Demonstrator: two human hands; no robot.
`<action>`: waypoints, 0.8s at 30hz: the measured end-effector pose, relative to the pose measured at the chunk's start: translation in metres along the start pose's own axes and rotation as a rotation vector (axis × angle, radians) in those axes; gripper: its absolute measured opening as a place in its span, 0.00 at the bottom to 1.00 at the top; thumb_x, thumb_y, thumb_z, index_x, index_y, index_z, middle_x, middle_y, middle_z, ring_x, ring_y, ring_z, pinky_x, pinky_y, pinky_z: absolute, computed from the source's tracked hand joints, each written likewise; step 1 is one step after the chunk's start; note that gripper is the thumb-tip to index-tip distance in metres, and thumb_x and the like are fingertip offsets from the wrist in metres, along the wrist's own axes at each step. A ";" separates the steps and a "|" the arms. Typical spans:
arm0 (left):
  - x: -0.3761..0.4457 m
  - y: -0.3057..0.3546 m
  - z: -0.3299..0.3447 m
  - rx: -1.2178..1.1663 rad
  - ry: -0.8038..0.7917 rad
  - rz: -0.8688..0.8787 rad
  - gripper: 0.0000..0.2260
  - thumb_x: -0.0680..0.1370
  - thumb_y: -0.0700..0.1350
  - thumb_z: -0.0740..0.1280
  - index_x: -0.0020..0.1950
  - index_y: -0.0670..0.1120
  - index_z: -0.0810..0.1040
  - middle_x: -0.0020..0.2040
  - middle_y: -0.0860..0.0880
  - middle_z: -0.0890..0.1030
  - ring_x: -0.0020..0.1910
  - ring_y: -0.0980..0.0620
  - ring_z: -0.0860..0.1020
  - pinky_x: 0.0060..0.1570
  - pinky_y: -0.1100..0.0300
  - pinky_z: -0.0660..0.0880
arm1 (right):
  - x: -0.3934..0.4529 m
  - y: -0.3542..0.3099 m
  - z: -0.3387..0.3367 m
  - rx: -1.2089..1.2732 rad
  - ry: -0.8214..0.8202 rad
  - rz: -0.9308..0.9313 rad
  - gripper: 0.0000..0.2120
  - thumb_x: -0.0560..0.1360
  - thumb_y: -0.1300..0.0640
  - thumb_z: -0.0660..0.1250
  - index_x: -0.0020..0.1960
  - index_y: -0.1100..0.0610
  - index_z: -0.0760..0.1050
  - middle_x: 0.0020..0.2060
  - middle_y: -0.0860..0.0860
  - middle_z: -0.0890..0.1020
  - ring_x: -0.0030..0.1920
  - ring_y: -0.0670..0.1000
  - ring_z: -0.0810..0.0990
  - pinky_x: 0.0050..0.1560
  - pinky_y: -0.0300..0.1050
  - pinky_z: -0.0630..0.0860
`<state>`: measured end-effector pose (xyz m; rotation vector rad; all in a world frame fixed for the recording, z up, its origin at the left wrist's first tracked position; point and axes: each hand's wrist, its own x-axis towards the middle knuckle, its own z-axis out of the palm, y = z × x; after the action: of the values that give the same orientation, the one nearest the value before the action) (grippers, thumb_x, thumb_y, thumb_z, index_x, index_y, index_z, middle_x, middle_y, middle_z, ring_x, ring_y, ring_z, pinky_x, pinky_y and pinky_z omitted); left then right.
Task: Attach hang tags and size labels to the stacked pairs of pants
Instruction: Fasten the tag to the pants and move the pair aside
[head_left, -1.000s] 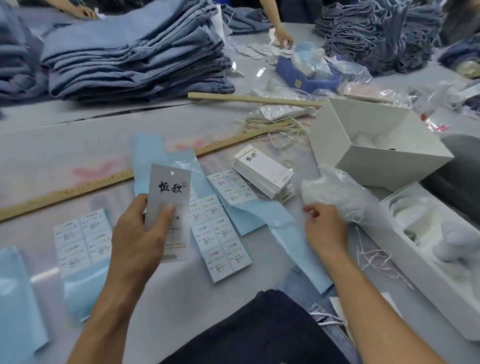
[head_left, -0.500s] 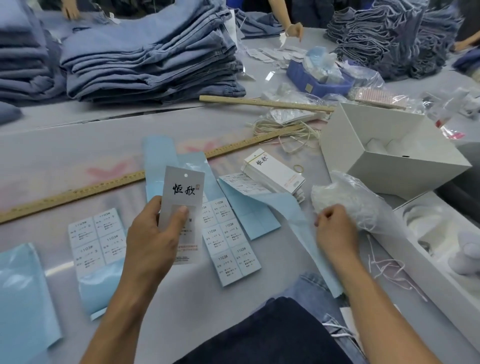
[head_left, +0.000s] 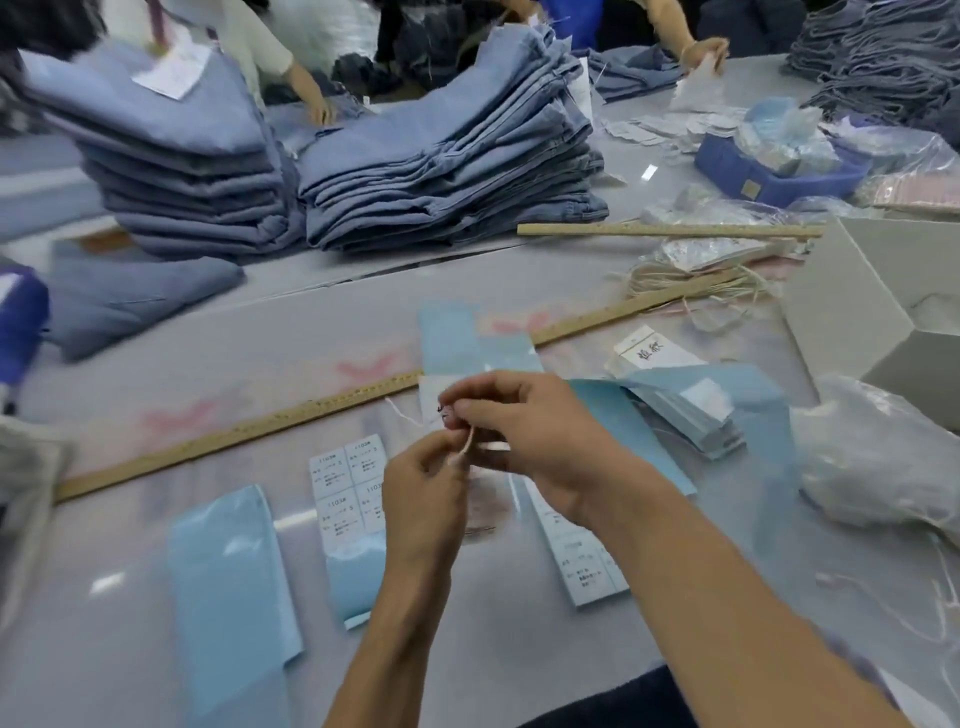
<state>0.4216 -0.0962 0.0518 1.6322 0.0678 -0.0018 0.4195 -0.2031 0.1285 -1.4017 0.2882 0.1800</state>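
My left hand (head_left: 423, 488) and my right hand (head_left: 530, 431) meet over the middle of the table. Between their fingertips runs a thin white string (head_left: 467, 441), pinched by both. The grey hang tag (head_left: 434, 400) shows only as an edge behind my right fingers; which hand holds it I cannot tell. Sheets of white size labels (head_left: 345, 473) on pale blue backing lie under my hands. A pile of hang tags (head_left: 649, 356) lies to the right. Two stacks of folded blue pants (head_left: 447, 171) stand at the back.
A long wooden ruler (head_left: 249, 431) crosses the table and a second ruler (head_left: 670, 229) lies behind. A white open box (head_left: 852, 312) and a clear bag of strings (head_left: 872, 467) sit right. A blue tray (head_left: 769, 171) stands far right. Other people's hands (head_left: 701, 52) work at the back.
My right hand left the clear bag and came to the middle with a string. My left hand turned the tag down toward it. The camera tilted up.
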 end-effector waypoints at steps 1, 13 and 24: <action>-0.001 0.003 -0.001 -0.059 0.018 -0.053 0.18 0.80 0.38 0.66 0.40 0.59 0.87 0.41 0.56 0.87 0.42 0.60 0.84 0.40 0.62 0.79 | 0.002 0.003 0.000 -0.009 -0.004 0.052 0.07 0.79 0.68 0.66 0.52 0.64 0.83 0.40 0.56 0.83 0.37 0.49 0.81 0.42 0.41 0.82; 0.005 -0.003 -0.003 -0.094 -0.021 0.018 0.10 0.81 0.48 0.68 0.45 0.55 0.88 0.47 0.57 0.87 0.45 0.60 0.83 0.38 0.69 0.76 | 0.001 0.032 -0.037 -0.283 0.187 -0.225 0.13 0.76 0.65 0.66 0.44 0.48 0.83 0.34 0.46 0.82 0.31 0.42 0.75 0.33 0.36 0.71; 0.002 0.000 -0.007 0.446 -0.030 0.364 0.13 0.81 0.54 0.61 0.52 0.54 0.84 0.42 0.57 0.84 0.41 0.55 0.81 0.38 0.53 0.77 | 0.005 0.037 -0.018 -0.597 0.221 -0.563 0.04 0.76 0.57 0.73 0.49 0.49 0.84 0.46 0.42 0.82 0.49 0.44 0.81 0.48 0.33 0.74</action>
<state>0.4232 -0.0896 0.0519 2.0689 -0.2712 0.2536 0.4114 -0.2150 0.0900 -2.0420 0.0039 -0.3868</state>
